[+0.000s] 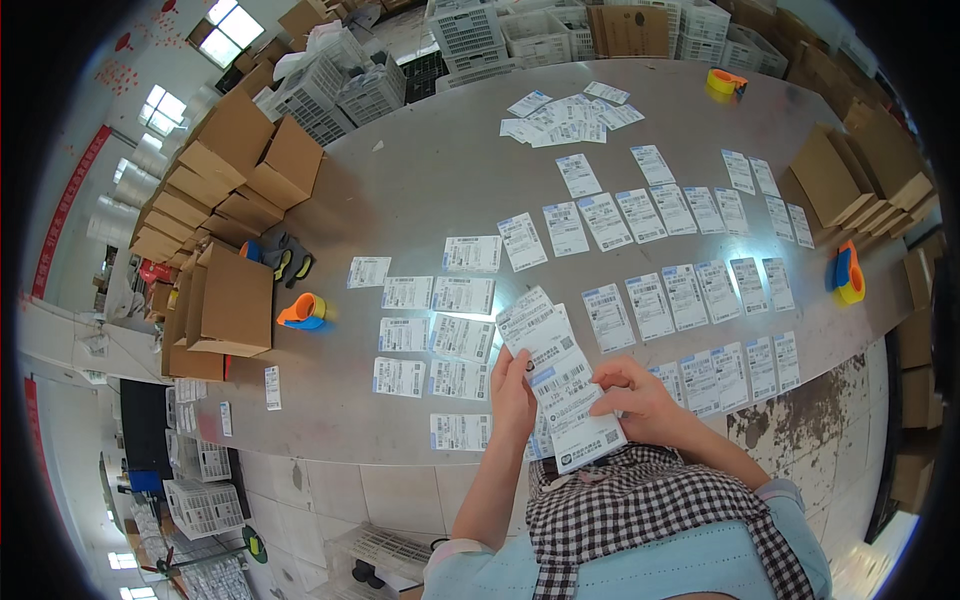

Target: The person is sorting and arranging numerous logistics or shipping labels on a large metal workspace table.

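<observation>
Between my hands is a strip of printed paper shipping labels [566, 390], slanting down toward my checked apron. My left hand [514, 390] grips its left edge, thumb on top. My right hand [636, 394] pinches the strip's right edge between thumb and fingers. More labels hang partly hidden behind it. On the metal table, rows of separate labels [607, 319] lie to the right, some partly behind my right hand. Others, turned sideways [463, 294], lie in columns to the left. A loose pile of labels [566, 120] sits at the far side.
Tape dispensers stand at the left [304, 311], right [847, 274] and far right [726, 82]. Dark gloves [289, 259] lie near cardboard boxes [232, 300] on the left. Flat cartons [832, 176] lean at the right edge. White plastic crates [465, 34] stand beyond the table [420, 180].
</observation>
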A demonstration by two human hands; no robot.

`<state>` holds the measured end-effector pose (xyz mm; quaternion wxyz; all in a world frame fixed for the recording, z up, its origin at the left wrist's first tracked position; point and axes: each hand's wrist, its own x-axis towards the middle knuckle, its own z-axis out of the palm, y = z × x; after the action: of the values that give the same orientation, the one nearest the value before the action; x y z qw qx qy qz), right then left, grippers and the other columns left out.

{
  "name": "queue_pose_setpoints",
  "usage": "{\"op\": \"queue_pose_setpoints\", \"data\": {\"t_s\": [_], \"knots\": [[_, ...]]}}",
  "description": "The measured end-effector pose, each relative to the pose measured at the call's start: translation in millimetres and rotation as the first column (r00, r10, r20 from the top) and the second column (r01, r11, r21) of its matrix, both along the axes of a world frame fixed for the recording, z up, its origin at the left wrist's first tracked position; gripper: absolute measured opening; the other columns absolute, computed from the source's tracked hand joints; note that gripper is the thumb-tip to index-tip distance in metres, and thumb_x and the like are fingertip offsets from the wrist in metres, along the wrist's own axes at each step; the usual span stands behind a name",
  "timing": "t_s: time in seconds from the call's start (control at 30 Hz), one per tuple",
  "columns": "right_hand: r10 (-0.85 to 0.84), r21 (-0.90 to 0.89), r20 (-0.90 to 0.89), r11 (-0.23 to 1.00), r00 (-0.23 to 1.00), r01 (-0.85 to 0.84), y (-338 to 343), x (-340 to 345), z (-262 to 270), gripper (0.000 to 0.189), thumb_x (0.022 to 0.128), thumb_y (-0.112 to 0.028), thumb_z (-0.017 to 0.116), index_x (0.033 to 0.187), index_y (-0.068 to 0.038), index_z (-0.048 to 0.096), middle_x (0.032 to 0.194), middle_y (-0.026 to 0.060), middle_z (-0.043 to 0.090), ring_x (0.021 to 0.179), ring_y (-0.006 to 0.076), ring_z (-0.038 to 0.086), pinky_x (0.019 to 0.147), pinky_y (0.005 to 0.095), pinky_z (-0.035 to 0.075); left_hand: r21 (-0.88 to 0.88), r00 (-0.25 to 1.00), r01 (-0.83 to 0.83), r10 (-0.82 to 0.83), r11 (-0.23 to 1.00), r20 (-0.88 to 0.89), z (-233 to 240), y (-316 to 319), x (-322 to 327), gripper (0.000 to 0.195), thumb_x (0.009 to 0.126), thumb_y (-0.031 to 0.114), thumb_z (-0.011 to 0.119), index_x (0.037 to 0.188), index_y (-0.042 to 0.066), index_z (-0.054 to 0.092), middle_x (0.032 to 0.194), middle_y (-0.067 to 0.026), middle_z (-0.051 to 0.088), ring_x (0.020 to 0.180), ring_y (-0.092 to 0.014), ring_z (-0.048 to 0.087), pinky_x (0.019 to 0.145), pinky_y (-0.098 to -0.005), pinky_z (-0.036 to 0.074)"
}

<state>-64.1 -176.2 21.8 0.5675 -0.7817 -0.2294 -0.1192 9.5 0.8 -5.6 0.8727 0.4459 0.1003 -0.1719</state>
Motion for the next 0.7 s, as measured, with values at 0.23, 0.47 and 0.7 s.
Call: {"op": "queue_pose_setpoints", "data": {"t_s": [0.23,0.47,0.7], "knots": [[-0.047,-0.096,0.016,0.994,0.999,0.048,-3.2,4.7,1.6,0.022,0.062,-0.003,0.074,0.081,-0.007,0.063,0.087,0.0053,0.064,0.072,0.0193,0.061,0.064,0.0272,0.050,0.137,0.988,0.076,-0.093,0.988,0.121,-8.4,3.4,-5.8,0.030,0.091,0.006,0.040,0.118,-0.004,0.047,0.114,-0.0122,0.056,0.105,-0.016,0.053,0.089,-0.0285,0.043],[-0.236,-0.096,-0.387,0.972,0.891,0.216,4.0,7.4,21.8,0.019,0.072,-0.012,0.072,0.086,-0.003,0.062,0.077,0.0099,0.063,0.060,0.0154,0.057,0.051,0.0265,0.045,0.058,0.902,0.316,-0.319,0.947,0.292,-22.0,8.2,-25.8,0.032,0.091,0.011,0.046,0.119,-0.004,0.048,0.115,-0.0114,0.055,0.107,-0.017,0.052,0.093,-0.0315,0.039],[-0.327,-0.020,-0.523,0.928,0.787,0.372,10.0,15.6,1.7,0.033,0.072,-0.015,0.073,0.100,-0.003,0.062,0.075,0.0119,0.064,0.059,0.0169,0.058,0.054,0.0271,0.046,0.271,0.929,0.203,-0.273,0.941,0.251,-5.0,-5.1,-33.4,0.030,0.090,0.011,0.052,0.116,-0.003,0.051,0.110,-0.0091,0.058,0.102,-0.013,0.051,0.088,-0.0285,0.041]]}}
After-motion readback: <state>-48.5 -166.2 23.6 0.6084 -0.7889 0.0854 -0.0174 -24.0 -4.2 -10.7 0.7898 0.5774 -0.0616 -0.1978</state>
